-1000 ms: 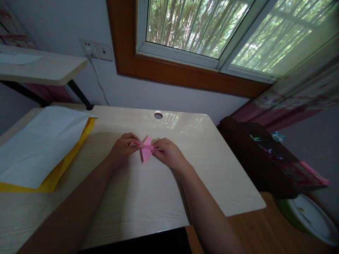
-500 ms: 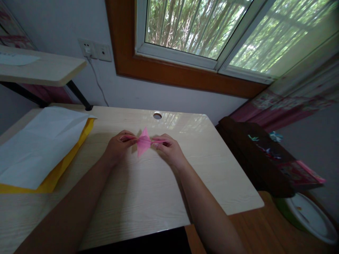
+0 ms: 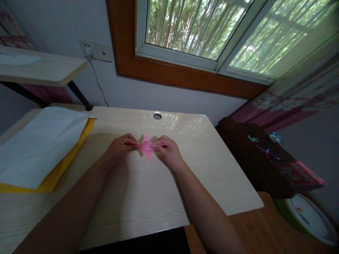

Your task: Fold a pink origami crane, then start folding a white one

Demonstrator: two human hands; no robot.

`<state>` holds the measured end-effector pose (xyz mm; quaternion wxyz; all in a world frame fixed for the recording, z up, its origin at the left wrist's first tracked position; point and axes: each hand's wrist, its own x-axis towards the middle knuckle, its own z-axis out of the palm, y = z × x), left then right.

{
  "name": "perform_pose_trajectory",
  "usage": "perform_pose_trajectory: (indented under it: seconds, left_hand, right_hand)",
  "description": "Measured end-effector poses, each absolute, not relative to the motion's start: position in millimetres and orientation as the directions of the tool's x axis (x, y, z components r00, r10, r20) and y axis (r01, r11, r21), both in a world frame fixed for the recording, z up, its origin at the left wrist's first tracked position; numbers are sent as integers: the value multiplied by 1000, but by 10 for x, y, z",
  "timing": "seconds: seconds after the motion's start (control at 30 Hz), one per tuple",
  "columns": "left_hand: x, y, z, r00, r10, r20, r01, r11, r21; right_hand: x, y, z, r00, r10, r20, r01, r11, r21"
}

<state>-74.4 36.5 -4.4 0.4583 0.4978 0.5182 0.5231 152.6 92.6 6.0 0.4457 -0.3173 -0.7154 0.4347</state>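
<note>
A small folded pink paper piece [image 3: 147, 149] is held just above the light wooden desk [image 3: 148, 197], near its middle. My left hand [image 3: 120, 150] pinches the piece's left point between thumb and fingers. My right hand [image 3: 166, 151] pinches its right point. The paper's pointed flaps stick up and down between the two hands. Both forearms reach in from the bottom of the view.
White sheets [image 3: 39, 144] lie on yellow paper [image 3: 57, 171] at the desk's left. A cable hole [image 3: 157, 116] sits near the far edge. A dark brown box [image 3: 259, 158] with small paper figures stands right of the desk, a white-and-green lid [image 3: 307, 218] on the floor.
The hands drew slightly apart, spreading the pink paper, then came closer together again. The paper's larger flap now points down toward me.
</note>
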Motion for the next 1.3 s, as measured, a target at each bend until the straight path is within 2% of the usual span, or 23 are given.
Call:
perform_pose_trajectory:
  seconds: [0.17,0.3,0.47,0.57,0.8,0.9,1.13,1.3]
  left_hand:
    - [-727,371,8,-127,989,68,79,-58,995]
    - [-710,393,14,-112,988,105,46,-101,994]
    - [-691,383,8,-83,996,44,92,-37,995]
    - [-676,372,1,-50,997,56,84,-52,995]
    - [-696,382,-60,-86,990,116,63,-111,992]
    - [-718,394,-68,-115,987,113,78,-104,991]
    - [-745,406,-4,-232,965,119,138,-89,986]
    - [-738,405,14,-238,964,115,144,-82,986]
  right_hand:
    - [1521,934,38,-416,838,352,64,413,-908]
    - [1509,952,-2,-408,857,315,41,362,-931]
    - [1500,946,53,-404,876,264,22,298,-954]
    - [1489,927,98,-422,877,230,15,261,-965]
    - [1464,917,43,-419,903,93,-75,67,-995]
    - [1479,926,43,-377,919,117,-85,91,-992]
    - [1536,962,81,-261,936,234,13,246,-969]
    - [1531,978,63,-235,948,217,29,230,-973]
